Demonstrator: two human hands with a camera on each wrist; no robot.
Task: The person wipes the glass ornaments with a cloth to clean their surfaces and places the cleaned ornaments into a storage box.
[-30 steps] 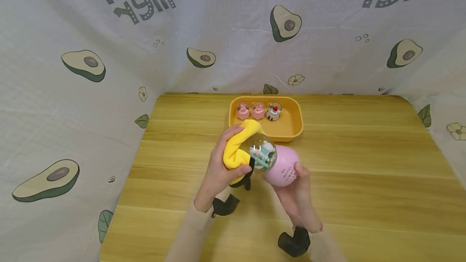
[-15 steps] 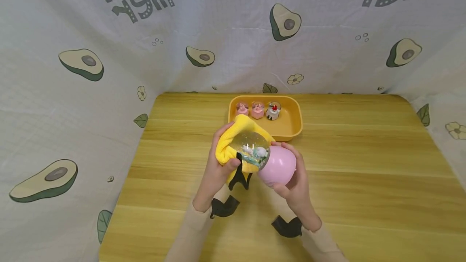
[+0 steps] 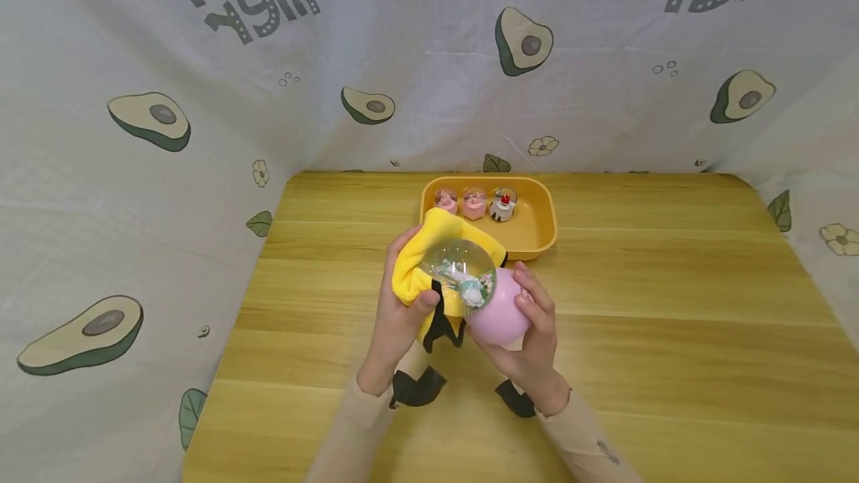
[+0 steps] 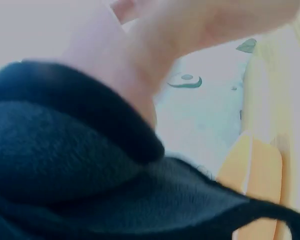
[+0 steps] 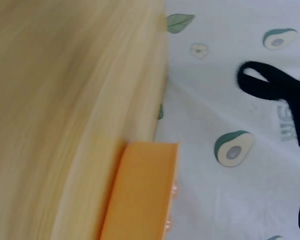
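Observation:
A snow globe with a clear dome (image 3: 459, 259) and a round pink base (image 3: 498, 319) is held tilted above the table, its dome toward the left. My right hand (image 3: 537, 341) grips the pink base, fingers over its right side. In my left hand (image 3: 396, 319) is a yellow cloth (image 3: 411, 263) with black edging, bunched behind and around the dome's left side. A small white figure with greenery shows inside the dome. The left wrist view has part of the hand above dark fabric (image 4: 65, 150); in the right wrist view a black loop of edging (image 5: 270, 82) hangs at the right.
Beyond the hands a yellow-orange tray (image 3: 546, 233) stands at the back of the wooden table (image 3: 671, 319). Along its left part are two small pink globes, one a pink globe (image 3: 474, 205), and a white-and-black globe (image 3: 502, 207) with a red top. A printed curtain (image 3: 429, 43) hangs behind.
The snow globe has turned in my right hand, so the lettering on its base is out of sight. My right-hand fingers have shifted on the base. Both hands have moved slightly left with globe and cloth.

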